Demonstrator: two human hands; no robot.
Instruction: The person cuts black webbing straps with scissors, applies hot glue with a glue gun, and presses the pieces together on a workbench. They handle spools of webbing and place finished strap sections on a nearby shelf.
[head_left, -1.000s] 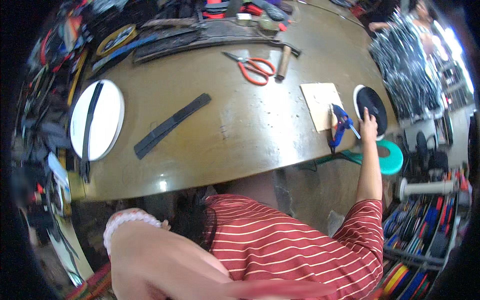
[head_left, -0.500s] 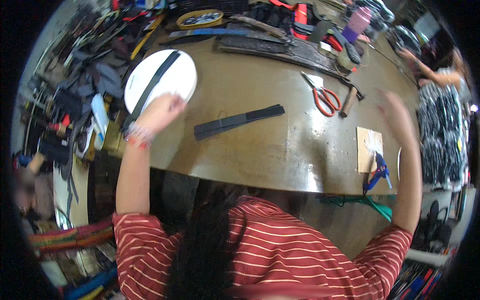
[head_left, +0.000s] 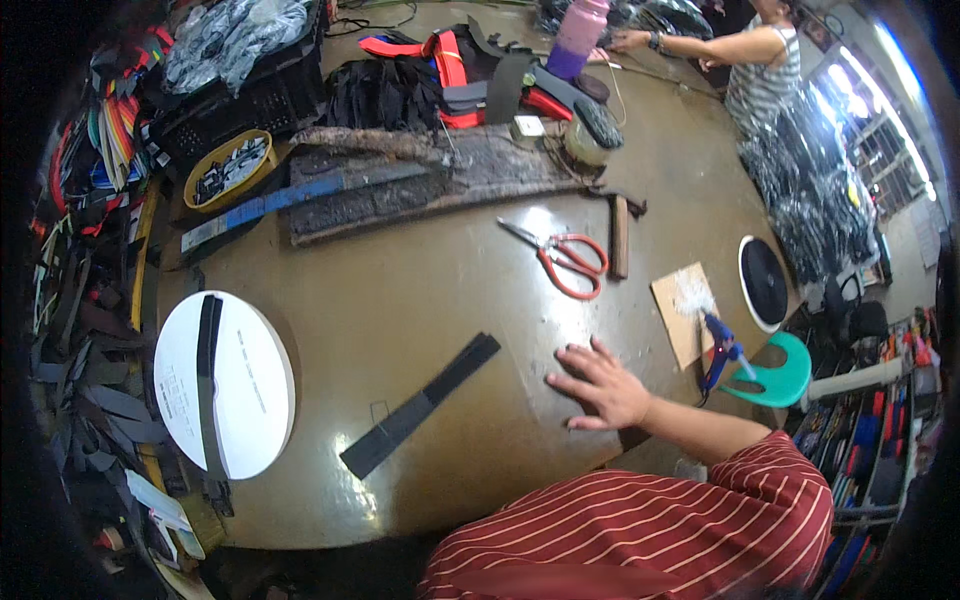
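My right hand is spread palm down on the brown tabletop, its fingers apart and holding nothing. My left hand is out of view. To the left of my right hand lie flat black straps, overlapping at a slant. Beyond my fingers are red-handled scissors, blades slightly apart, beside a hammer with a wooden handle. Right of the hand, a blue glue gun rests by a cardboard piece smeared with whitish glue. A white round reel stands at the left with a black strap across its face.
Across the far side lie a dark worn board, a blue strip, a yellow basket of small parts, a jar and a purple bottle. A black reel and green stool are right. Another person works far right.
My view has swung to the right. My left hand, earlier by the white reel, has left the picture. My right hand has come down from the air onto the table.
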